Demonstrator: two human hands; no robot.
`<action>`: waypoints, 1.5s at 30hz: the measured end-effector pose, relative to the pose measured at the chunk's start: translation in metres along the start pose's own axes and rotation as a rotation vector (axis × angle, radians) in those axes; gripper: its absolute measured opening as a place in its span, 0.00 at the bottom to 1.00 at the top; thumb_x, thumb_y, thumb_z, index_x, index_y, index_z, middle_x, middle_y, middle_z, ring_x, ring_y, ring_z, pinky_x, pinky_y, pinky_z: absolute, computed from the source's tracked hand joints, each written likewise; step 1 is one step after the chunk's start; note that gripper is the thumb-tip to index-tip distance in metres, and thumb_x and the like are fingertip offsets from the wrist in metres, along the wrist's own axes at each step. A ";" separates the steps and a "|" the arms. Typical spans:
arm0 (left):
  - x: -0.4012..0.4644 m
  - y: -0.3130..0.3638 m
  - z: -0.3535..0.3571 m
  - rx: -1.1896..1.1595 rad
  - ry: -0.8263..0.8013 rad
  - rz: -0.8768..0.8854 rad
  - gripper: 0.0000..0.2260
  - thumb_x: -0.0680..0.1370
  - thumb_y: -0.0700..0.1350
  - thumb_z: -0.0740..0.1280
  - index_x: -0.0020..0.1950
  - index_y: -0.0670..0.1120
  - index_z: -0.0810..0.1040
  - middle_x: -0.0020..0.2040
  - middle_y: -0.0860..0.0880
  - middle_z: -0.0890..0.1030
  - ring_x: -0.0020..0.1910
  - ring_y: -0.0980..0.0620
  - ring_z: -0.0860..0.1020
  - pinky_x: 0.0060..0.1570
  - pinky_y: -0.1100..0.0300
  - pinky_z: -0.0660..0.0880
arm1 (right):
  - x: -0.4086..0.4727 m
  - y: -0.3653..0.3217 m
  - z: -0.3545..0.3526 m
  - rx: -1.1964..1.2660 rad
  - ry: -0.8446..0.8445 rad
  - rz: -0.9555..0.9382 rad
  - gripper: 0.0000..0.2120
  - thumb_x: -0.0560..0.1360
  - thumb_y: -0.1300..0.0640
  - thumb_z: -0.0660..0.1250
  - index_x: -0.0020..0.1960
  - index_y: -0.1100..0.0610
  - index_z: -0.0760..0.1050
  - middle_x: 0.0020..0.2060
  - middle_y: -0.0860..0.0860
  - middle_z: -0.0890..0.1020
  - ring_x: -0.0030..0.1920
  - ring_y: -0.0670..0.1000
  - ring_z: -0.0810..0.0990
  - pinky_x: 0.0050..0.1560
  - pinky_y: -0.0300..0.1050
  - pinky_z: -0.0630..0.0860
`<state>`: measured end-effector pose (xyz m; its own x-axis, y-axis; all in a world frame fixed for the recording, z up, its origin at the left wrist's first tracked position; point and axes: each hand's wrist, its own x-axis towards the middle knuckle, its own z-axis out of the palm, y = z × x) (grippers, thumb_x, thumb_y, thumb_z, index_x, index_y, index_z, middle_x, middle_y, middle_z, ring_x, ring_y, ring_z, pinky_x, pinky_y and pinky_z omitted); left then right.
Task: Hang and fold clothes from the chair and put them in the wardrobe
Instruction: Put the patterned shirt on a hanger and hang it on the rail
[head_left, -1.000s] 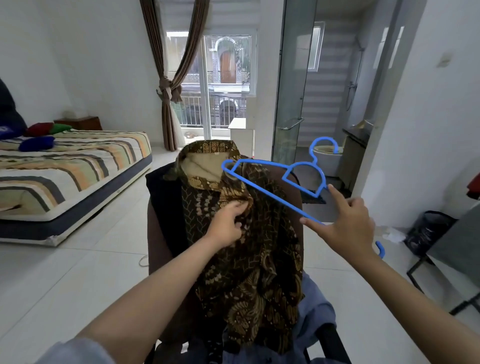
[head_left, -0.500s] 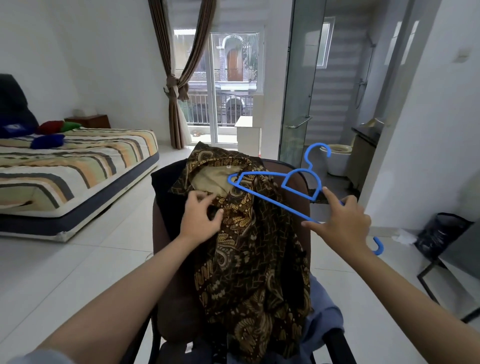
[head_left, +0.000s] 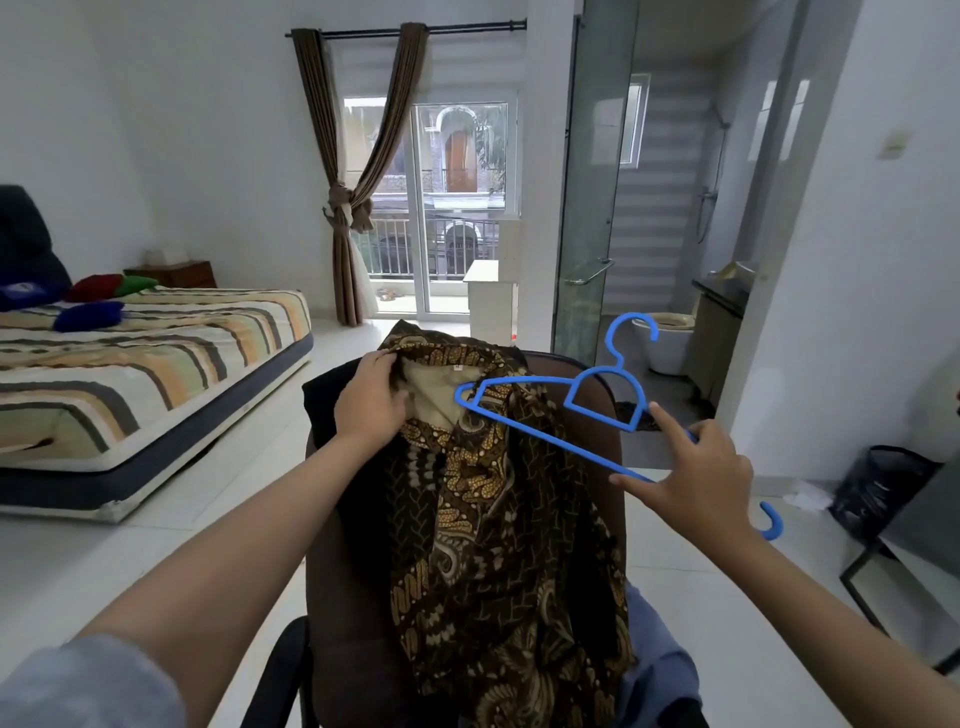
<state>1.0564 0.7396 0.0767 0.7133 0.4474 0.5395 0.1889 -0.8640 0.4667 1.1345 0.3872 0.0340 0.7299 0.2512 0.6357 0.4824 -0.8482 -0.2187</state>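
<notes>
A brown batik shirt (head_left: 498, 519) hangs over the back of a brown chair (head_left: 597, 426), pale lining showing at its collar. My left hand (head_left: 371, 400) grips the shirt's collar at its left side. My right hand (head_left: 691, 473) holds a blue plastic hanger (head_left: 540, 415) by its lower bar, forefinger stretched along it. The hanger's left tip sits at the collar opening and its hook points up. A black garment (head_left: 324, 395) and a blue-grey garment (head_left: 660, 670) also lie on the chair, partly hidden by the shirt.
A striped mattress (head_left: 145, 364) with cushions lies on the floor at left. Behind the chair are a curtained balcony door (head_left: 447, 208) and a glass bathroom partition (head_left: 592, 208). A black bin bag (head_left: 878, 488) and a dark metal frame (head_left: 893, 587) stand at right.
My left hand moved from the shirt's front up to the left side of the collar and took hold of it. The hanger's left tip came in at the collar opening.
</notes>
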 end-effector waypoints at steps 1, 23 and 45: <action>0.003 0.002 -0.005 -0.025 0.015 0.009 0.22 0.75 0.40 0.65 0.69 0.42 0.69 0.67 0.46 0.71 0.63 0.45 0.72 0.59 0.54 0.70 | 0.000 -0.001 -0.002 0.008 0.004 -0.007 0.45 0.56 0.33 0.75 0.67 0.53 0.73 0.38 0.55 0.70 0.36 0.52 0.68 0.32 0.43 0.64; -0.026 0.144 -0.122 -0.263 -0.392 0.315 0.21 0.71 0.35 0.65 0.63 0.46 0.76 0.64 0.49 0.75 0.63 0.49 0.74 0.61 0.55 0.71 | -0.031 -0.071 -0.088 -0.110 0.350 -0.097 0.44 0.55 0.38 0.79 0.68 0.52 0.73 0.42 0.58 0.74 0.37 0.57 0.72 0.35 0.45 0.62; -0.066 0.180 -0.156 -0.236 -0.405 0.732 0.25 0.76 0.36 0.63 0.70 0.55 0.68 0.63 0.55 0.71 0.62 0.58 0.70 0.64 0.61 0.66 | -0.033 -0.036 -0.135 0.134 0.349 -0.252 0.45 0.59 0.28 0.69 0.69 0.51 0.71 0.43 0.52 0.71 0.42 0.50 0.70 0.38 0.45 0.65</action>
<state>0.9382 0.5906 0.2339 0.7943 -0.3578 0.4910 -0.5244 -0.8119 0.2567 1.0284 0.3465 0.1207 0.3855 0.2507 0.8880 0.6996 -0.7069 -0.1041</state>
